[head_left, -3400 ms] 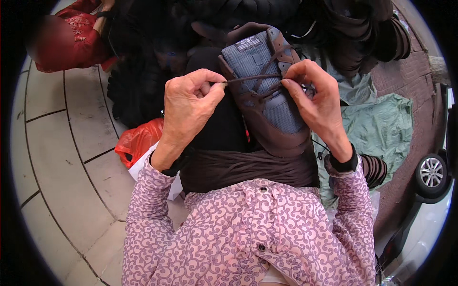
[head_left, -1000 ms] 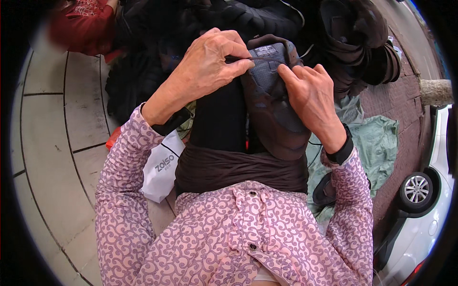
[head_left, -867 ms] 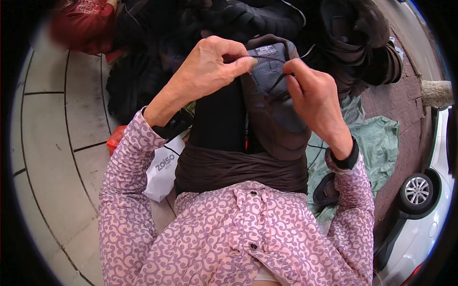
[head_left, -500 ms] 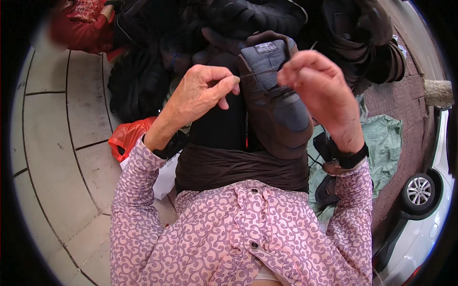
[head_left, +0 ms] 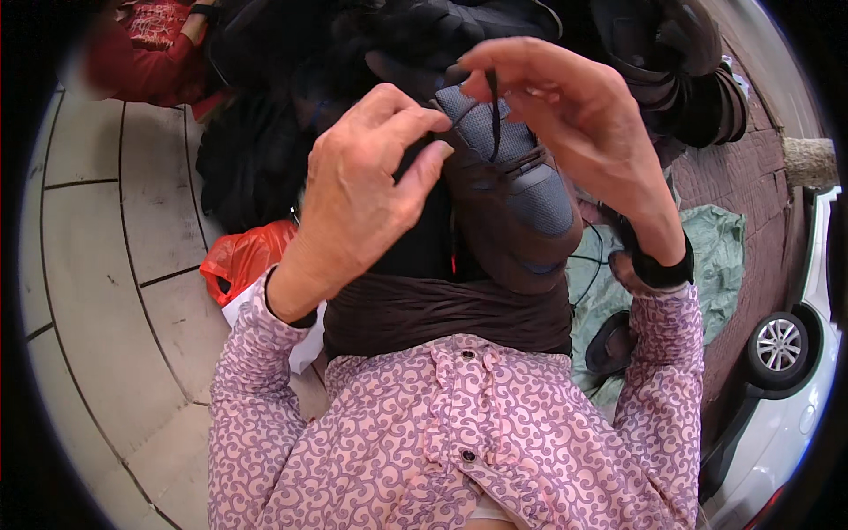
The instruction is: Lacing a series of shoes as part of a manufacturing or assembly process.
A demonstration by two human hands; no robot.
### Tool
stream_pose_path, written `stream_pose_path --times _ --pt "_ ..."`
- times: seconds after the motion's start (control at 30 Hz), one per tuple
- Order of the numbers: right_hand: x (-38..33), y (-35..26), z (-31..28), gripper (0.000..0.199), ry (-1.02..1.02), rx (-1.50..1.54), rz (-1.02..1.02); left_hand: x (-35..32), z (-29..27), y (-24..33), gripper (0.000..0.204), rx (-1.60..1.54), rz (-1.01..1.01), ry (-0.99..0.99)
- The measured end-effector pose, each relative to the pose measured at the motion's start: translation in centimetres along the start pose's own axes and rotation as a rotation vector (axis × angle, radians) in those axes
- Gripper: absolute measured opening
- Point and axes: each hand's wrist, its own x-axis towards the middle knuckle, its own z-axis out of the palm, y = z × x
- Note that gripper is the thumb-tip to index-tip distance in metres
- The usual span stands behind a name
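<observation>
A brown shoe [head_left: 512,234] with a blue-grey mesh tongue and toe panel rests on my lap, its toe toward me. Near its opening, a dark shoelace [head_left: 495,124] hangs from the fingers of my right hand [head_left: 587,119], which is raised above the tongue and closed on the lace. Just left of the shoe is my left hand [head_left: 367,181]. Its thumb and forefinger tips are apart, and nothing shows between them. The lace's lower part runs down to the eyelets by the mesh.
Dark shoes [head_left: 662,53] are piled beyond my knees. A red plastic bag [head_left: 247,256] lies on the left paving. A green sheet [head_left: 711,256] on the right bears a dark shoe [head_left: 611,343]. Someone in red sleeves [head_left: 146,57] is at far left; a white car [head_left: 777,442] stands right.
The lace was stretched sideways between both hands; now it hangs from the right hand alone. My left hand's finger and thumb have parted, and the right hand has moved left and away from me.
</observation>
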Motion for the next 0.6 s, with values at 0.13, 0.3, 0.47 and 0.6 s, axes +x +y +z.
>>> stream_pose_path --times 0.13,0.3,0.47,0.6 --pt "0.6 1.2 -0.9 0.023 0.201 -0.563 -0.201 -0.2 1.3 1.3 0.023 0.004 -0.061 0.037" --pt "-1.6 3.8 -2.5 0.028 0.068 -0.333 0.147 -0.7 2.2 -1.1 0.041 -0.097 -0.343 -0.009" --pt "-3.2 6.0 -1.3 0.032 0.058 -0.275 0.149 -0.5 3.1 -2.5 0.030 -0.179 -0.382 -0.025" --pt "-4.7 6.9 -2.9 0.021 0.180 -0.048 0.224 -0.7 0.6 -2.0 0.011 -0.109 -0.251 0.007"
